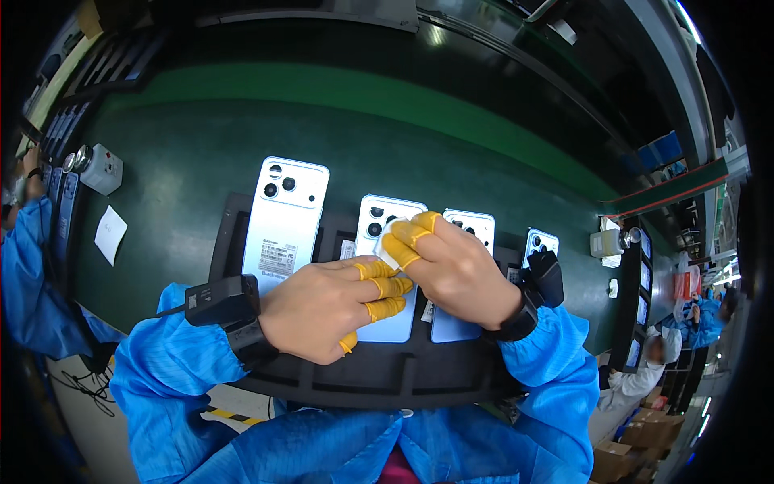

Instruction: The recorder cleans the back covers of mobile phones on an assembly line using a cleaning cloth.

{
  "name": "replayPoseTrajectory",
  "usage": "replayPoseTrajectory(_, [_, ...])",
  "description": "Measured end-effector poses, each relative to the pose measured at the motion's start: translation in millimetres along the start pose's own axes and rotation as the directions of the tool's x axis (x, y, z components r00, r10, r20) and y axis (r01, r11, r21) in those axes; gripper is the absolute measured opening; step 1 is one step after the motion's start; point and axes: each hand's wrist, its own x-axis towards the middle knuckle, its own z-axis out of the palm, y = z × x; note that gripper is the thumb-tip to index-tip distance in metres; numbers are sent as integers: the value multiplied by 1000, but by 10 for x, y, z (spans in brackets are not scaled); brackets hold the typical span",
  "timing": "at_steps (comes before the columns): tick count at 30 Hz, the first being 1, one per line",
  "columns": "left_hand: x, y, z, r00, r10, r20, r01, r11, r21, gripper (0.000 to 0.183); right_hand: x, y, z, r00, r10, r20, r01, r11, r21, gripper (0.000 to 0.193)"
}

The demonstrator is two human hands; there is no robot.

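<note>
Wiping a phone's camera end on a black tray, green belt under it.
Belt (201, 161), tray (322, 379), four pale-blue phones face down. Left hand (322, 310) flat, pinning second phone (387, 218); right hand (455, 270) pinches white wipe (389, 246) at its lenses. Hands touching. Best: keep the phone pinned, light even strokes, orange finger cots off the glass.

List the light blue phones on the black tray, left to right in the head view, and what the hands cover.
Uncovered first phone → second phone, under the left hand and right hand holding a white wipe → third phone → fourth phone, all on the black tray.
</note>
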Motion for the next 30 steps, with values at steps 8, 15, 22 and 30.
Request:
replayPoseTrajectory(8, [-334,-108,-284,940,-152,-305,191,976,102,56,-345,-45,-432,980,198,35,-195,979,-64,10])
replayPoseTrajectory(15, [-874,-281,-123,584,-617,-528,458,787,-413,64,-438,-278,-632,973,231,11,-231,973,0,14])
replayPoseTrajectory(22, [-446,86,164,725,-498,-477,387,866,-315,69,-270,-246,-721,975,219,24,-218,976,-27,16])
replayPoseTrajectory(30, [-325,295,178,987,-98,-124,102,994,27,60,465,97,-112,1000,18,-26,-18,1000,-15,20])
